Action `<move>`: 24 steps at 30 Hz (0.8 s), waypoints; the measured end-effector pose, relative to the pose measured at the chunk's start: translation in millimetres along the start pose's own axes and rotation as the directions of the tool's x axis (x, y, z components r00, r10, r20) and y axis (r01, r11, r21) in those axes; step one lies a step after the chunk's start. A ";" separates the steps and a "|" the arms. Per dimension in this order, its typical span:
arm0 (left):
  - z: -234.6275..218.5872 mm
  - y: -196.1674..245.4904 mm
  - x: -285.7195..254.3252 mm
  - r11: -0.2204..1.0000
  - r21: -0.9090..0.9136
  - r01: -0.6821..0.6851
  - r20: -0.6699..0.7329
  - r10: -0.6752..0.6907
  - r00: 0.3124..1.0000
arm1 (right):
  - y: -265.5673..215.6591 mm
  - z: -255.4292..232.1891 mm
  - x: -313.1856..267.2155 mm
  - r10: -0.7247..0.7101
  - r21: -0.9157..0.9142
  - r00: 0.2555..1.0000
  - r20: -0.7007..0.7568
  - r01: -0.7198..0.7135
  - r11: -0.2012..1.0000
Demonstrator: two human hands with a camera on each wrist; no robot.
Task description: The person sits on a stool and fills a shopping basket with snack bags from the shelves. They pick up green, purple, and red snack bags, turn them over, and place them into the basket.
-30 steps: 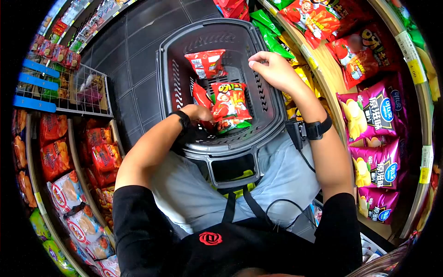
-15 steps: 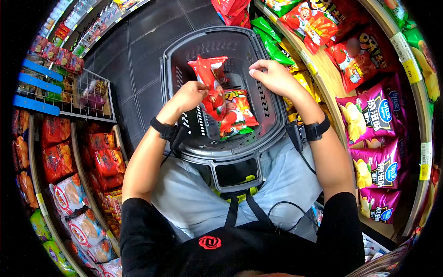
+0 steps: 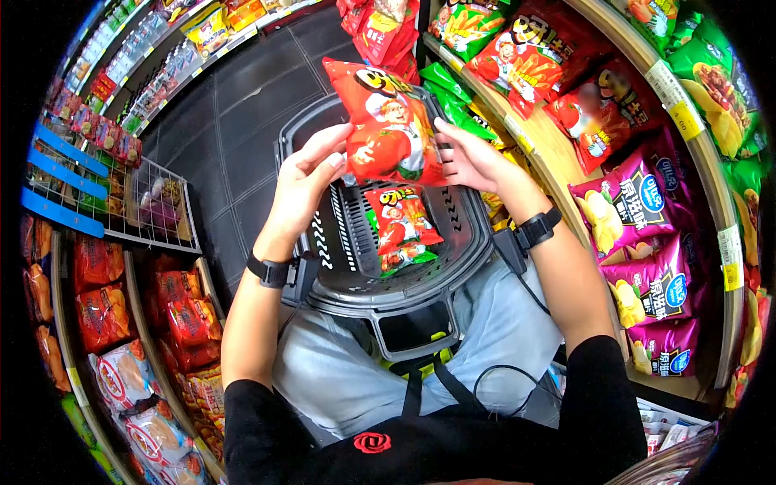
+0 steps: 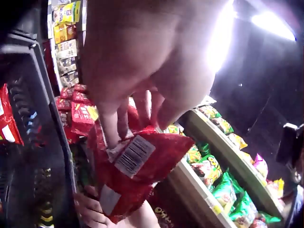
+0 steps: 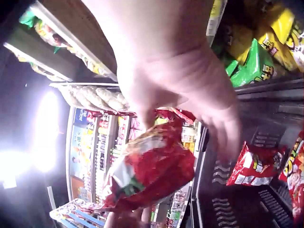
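Note:
In the head view a puffed red snack bag (image 3: 388, 129) with a cartoon chef on its front is up over the far half of a black basket (image 3: 343, 295). My left hand (image 3: 303, 178) grips its left side; in the left wrist view the fingers pinch the bag (image 4: 137, 166) beside a white barcode panel. On the opposite side my right hand (image 3: 478, 158) holds the right edge, thumb and fingers on either side of it. Inside the basket lies another red chef bag (image 3: 402, 220), with a green one (image 3: 408, 263) partly under it. The right wrist view shows a red bag (image 5: 256, 166) there too.
Shelves on the right bear purple chip bags (image 3: 626, 210), red chef bags (image 3: 529, 61) and green bags (image 3: 711, 81). Red packets (image 3: 101, 311) line the left shelf, below a wire rack (image 3: 162, 202). The basket stands against the person's legs (image 3: 331, 356).
My left hand has lifted the red bag up out of the basket and turned its printed front toward the head camera. My right hand has come in from the basket's rim onto the bag's right edge.

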State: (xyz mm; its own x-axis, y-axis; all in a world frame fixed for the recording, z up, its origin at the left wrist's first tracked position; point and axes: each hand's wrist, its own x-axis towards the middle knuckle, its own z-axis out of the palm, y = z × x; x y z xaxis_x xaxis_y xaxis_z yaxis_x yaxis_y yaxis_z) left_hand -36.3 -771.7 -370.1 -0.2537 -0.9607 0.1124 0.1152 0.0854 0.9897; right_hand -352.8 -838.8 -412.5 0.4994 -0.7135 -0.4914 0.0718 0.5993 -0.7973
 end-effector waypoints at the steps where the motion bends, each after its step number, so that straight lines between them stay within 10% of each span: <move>1: -3.6 -6.0 0.0 0.998 -0.053 -0.037 0.031 0.038 0.999 | 0.0 2.3 1.6 -0.111 0.137 0.987 0.117 0.095 0.986; 4: -4.0 -11.5 -2.5 0.991 -0.115 -0.074 0.076 0.083 0.994 | -7.2 33.2 -9.8 -0.412 0.361 0.872 0.265 0.307 0.881; 10: 12.3 -22.5 1.3 0.975 -0.221 -0.001 -0.022 -0.004 1.000 | -1.5 43.9 -9.3 -0.392 0.123 0.907 0.150 0.377 0.918; 16: 29.1 -36.7 -2.0 0.933 -0.287 0.218 0.200 -0.165 0.966 | 4.1 68.0 -14.5 -0.392 -0.097 0.909 0.139 0.406 0.909; 24: 32.1 -49.5 -1.2 0.781 -0.516 0.352 0.211 -0.282 0.936 | 5.3 66.0 -13.7 -0.438 -0.073 0.898 0.047 0.441 0.895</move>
State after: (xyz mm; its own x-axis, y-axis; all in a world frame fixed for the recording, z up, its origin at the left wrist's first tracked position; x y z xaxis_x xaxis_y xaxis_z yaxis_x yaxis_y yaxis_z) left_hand -72.5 -766.3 -416.4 -0.4731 -0.8673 -0.1549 0.4963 -0.4076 0.7665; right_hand -302.3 -801.9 -386.8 0.4570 -0.8862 -0.0754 0.2214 0.1955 -0.9554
